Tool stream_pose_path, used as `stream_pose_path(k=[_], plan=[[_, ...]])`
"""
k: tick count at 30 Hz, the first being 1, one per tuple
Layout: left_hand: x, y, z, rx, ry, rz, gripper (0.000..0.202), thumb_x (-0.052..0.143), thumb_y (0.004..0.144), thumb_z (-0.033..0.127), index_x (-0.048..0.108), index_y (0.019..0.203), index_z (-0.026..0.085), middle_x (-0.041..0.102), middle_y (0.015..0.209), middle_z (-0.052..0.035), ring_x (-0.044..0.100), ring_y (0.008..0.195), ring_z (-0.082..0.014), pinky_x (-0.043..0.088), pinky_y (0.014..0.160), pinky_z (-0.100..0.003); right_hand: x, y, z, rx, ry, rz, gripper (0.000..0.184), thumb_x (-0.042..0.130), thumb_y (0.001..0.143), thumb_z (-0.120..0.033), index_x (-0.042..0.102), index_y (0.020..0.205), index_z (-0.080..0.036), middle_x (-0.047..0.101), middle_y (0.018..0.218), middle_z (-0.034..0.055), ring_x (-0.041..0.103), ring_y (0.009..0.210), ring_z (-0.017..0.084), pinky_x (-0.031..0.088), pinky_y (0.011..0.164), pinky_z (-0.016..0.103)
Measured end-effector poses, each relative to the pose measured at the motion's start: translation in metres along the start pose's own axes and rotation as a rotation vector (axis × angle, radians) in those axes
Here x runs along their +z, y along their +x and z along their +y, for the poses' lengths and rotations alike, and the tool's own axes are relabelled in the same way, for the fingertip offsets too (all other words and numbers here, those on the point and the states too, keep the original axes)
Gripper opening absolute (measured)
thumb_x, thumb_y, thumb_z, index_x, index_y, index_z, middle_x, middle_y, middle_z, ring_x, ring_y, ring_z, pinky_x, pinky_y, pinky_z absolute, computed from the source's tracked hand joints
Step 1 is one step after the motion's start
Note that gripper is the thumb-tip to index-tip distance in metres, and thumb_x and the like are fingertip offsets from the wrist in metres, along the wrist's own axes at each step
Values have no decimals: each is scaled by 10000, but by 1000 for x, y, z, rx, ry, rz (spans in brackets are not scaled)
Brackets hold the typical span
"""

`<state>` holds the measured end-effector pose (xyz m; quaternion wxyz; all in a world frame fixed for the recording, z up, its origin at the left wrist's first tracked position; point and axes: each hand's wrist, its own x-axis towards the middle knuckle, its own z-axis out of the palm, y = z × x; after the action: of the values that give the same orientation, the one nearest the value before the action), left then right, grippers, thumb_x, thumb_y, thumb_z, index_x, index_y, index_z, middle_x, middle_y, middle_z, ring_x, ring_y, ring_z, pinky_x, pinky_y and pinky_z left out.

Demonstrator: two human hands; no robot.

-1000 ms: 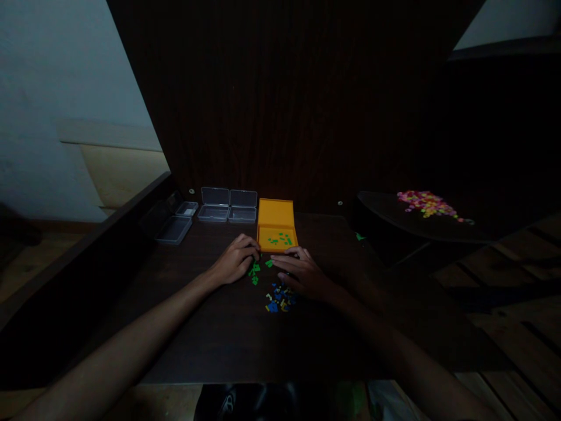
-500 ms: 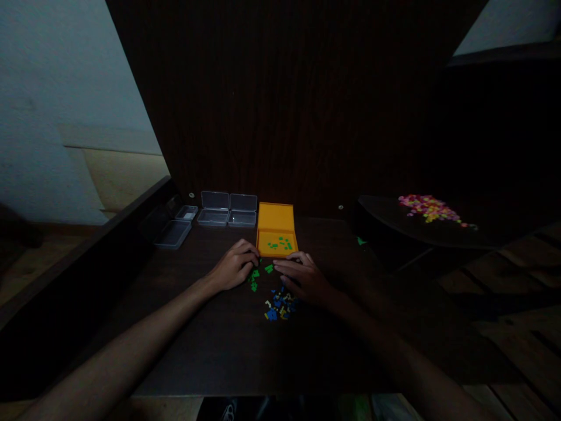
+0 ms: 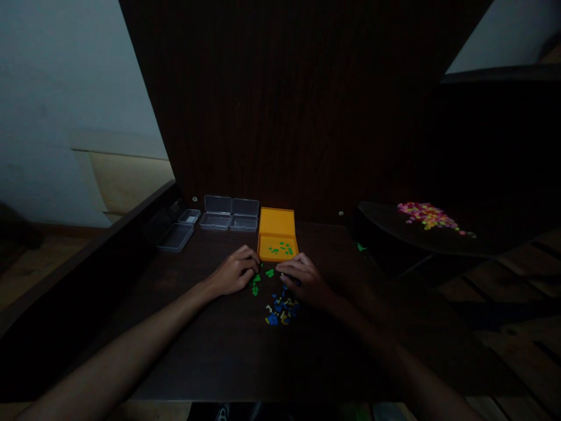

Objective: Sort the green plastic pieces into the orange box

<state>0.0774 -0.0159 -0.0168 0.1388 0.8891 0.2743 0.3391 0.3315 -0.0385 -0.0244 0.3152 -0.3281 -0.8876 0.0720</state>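
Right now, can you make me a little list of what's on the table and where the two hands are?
Left hand: fingers curled at the loose green pieces; hold unclear
Right hand: palm down beside the blue and yellow pile
Orange box: open, green bits inside, just beyond the hands
Clear boxes: open, back left of the table
Pink and yellow pile: far right, on a separate dark surface

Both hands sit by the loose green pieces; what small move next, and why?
Probably the left hand should pinch a loose green piece and drop it into the open orange box: it holds only green pieces.
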Motion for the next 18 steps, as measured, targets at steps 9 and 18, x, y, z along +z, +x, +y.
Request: stream_pose_path(k=[9,18], plan=[[2,-1,2,37,2,17,180,505,792,88,657,748,175,635,850,-55,569,858,-186,487,793,-328,-11,40,-9,-40,-64,-335,190,629,854,-201,722,1019,-210,717,1058,49,558,1020,225,465,909,396],[1,-2,3,31,18,8,188,490,803,71,639,747,171,627,839,-55,567,851,-182,487,784,-308,-22,70,-8,-63,-148,-575,202,711,793,-149,710,986,-208,709,979,49,573,1017,228,436,915,358]])
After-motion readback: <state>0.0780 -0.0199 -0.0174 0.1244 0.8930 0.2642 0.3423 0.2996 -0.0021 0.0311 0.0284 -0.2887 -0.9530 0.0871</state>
